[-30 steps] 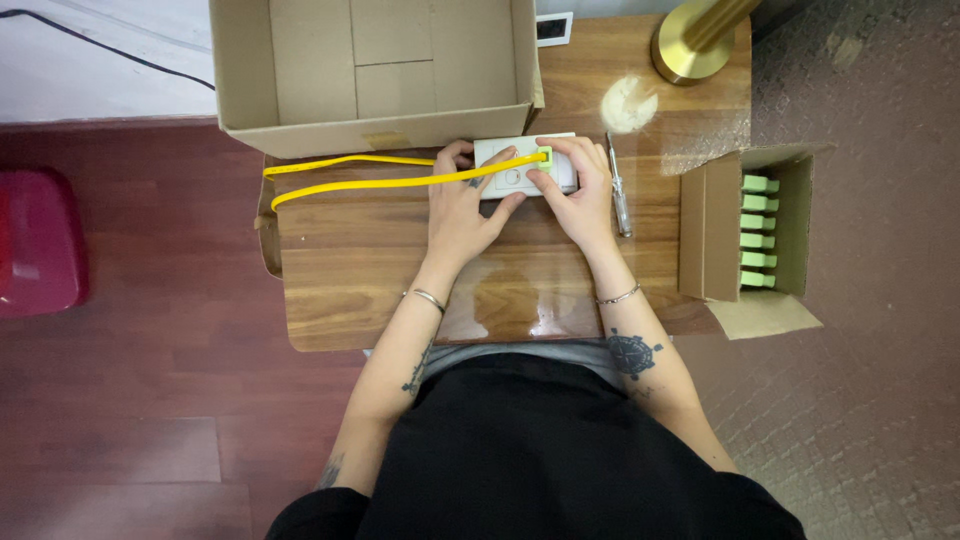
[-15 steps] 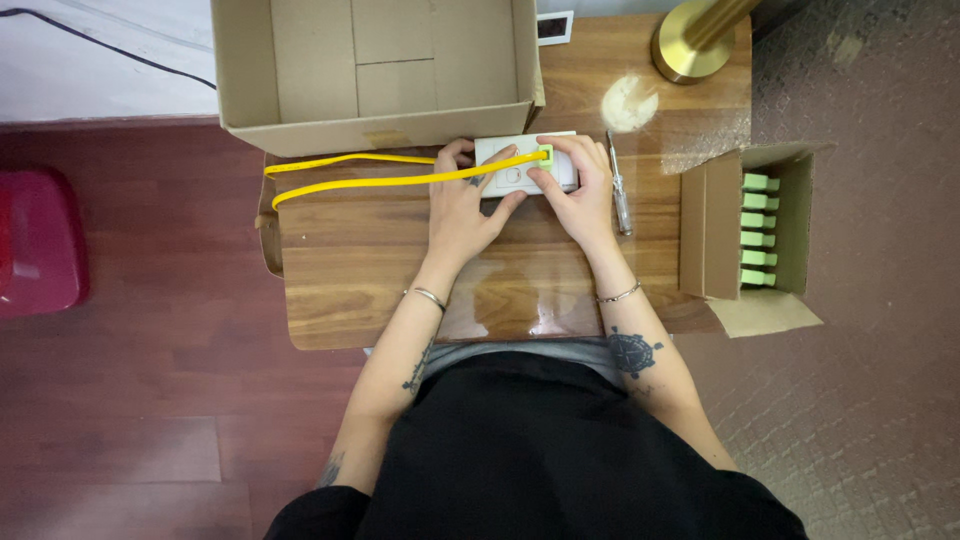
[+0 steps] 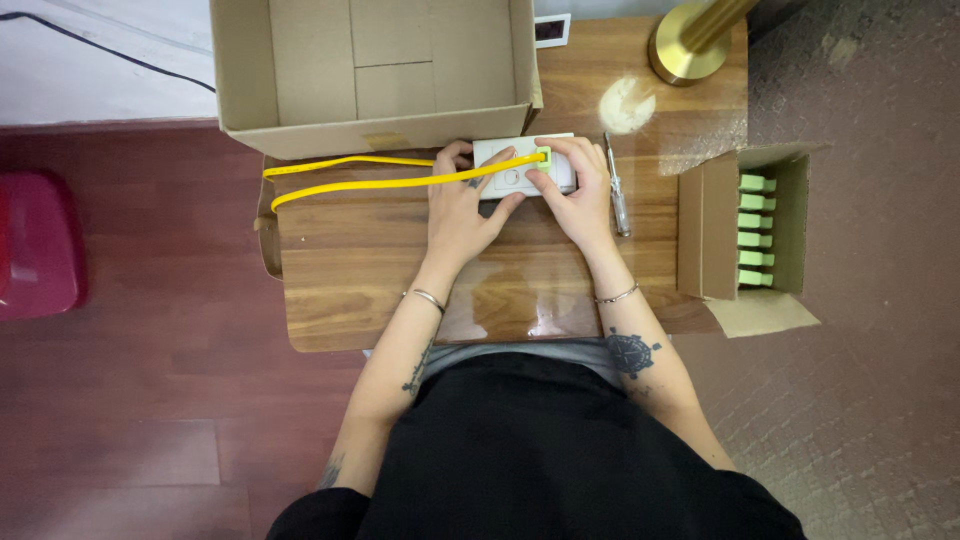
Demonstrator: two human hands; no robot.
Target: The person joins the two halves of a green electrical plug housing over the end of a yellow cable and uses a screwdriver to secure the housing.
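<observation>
**Both hands on a white wall plate with a yellow cable**

Person sat at a small wooden surface (image 3: 350, 290), both hands at its far edge. Left hand (image 3: 462, 205) lay partly over the white wall plate (image 3: 512, 172), fingers curled, thumb and forefinger closed on the plate's left side, with the yellow cable (image 3: 390, 183) running under the fingertips. Right hand (image 3: 575, 195) gripped the plate's right side, fingers bent and pressed on it, fingertips just beside the small green plug (image 3: 543, 157) at the cable's end. Plug sat on the plate's upper right. Plate rested flat on the surface, touching or just short of the front wall of the big open cardboard box (image 3: 380, 130); couldn't tell which.

Cable ran left from the plate in two strands, looping back near the surface's left edge. Screwdriver (image 3: 619, 190) with clear handle lay just right of the right hand, pointing away from the person. Brass lamp base (image 3: 685, 50) stood at the far right corner, a round pale light spot near it. Smaller cardboard box (image 3: 745, 230) was at the surface's right side, open, with a row of green parts (image 3: 757, 230) stacked inside. Red object (image 3: 35, 245) sat on the floor well to the left. Thin bracelets on both wrists.
</observation>
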